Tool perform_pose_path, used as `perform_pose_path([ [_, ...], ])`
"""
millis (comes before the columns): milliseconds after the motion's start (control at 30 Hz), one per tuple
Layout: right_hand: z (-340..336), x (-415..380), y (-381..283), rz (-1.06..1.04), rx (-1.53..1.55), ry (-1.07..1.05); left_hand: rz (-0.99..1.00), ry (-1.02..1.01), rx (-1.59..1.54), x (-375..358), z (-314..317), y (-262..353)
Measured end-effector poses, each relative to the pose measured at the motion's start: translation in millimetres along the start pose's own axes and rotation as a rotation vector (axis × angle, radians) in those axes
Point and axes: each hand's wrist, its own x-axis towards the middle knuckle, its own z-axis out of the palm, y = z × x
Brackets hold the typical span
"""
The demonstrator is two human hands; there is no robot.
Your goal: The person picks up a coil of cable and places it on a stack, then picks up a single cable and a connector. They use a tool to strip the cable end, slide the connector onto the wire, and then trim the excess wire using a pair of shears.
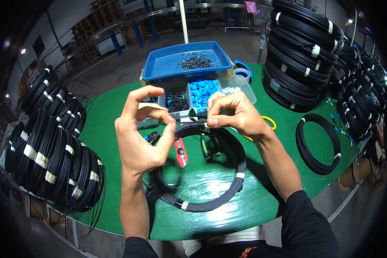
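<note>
A coil of black cable [244,159], bound with pale tape [240,175], lies in front of me on the table. Over its far side, my left hand [142,137] pinches a thin black cable [190,122] between thumb and index finger, its other fingers raised. My right hand [236,114] grips the same strand in a closed pinch, just above a tape band on the coil. The fingertips hide the exact gripped spots. Inside the ring lie a red cutter [181,153] and a black-and-green handled tool [205,146]. Another dark tool [152,137] is partly behind my left hand.
Bins of blue connectors [202,92] and black parts [176,102] stand beyond the coil, before a blue tray [159,64] of dark pieces. Cable coils are stacked at left [56,163] and right [299,56]. A single coil [301,146] lies right on the green table [262,206].
</note>
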Motion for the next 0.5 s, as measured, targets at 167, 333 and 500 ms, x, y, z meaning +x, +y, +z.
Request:
perform_pose_path([
  [167, -2, 1, -1, -0.016, -0.049, -0.015, -0.03, 0.006, -0.048, 0, -1, -1],
  [333, -2, 1, 0, -0.019, -0.058, 0.019, -0.053, 0.17, -0.149, 1, -24, -13],
  [500, 11, 3, 0, -0.375, -0.384, 0.217, -0.107, 0.15, -0.28, 3, -31, -15],
])
